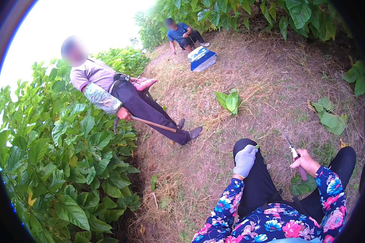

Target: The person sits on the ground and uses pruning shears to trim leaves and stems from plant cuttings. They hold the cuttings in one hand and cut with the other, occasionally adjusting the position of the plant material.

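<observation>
My left hand [245, 161], in a grey-white knitted glove, is over my left knee with its fingers closed. A small green plant piece [256, 146] pokes out at its fingertips; the rest is hidden in the glove. My bare right hand [305, 161] grips a hand cutting tool with a maroon handle [302, 172], its narrow metal blade pointing up and away from me. Whether it is a knife or snips is hard to tell. Below that hand, a broad green leaf [301, 186] lies on the ground between my legs.
A standing person [133, 94] at left holds a wooden-handled tool [153, 124]. Farther back, another person [179, 33] squats behind a blue and white bag [202, 59]. Cut leaves [231, 101] lie on the dry-grass path, with more leaves [330, 117] at right. Leafy plants [73, 170] line both sides.
</observation>
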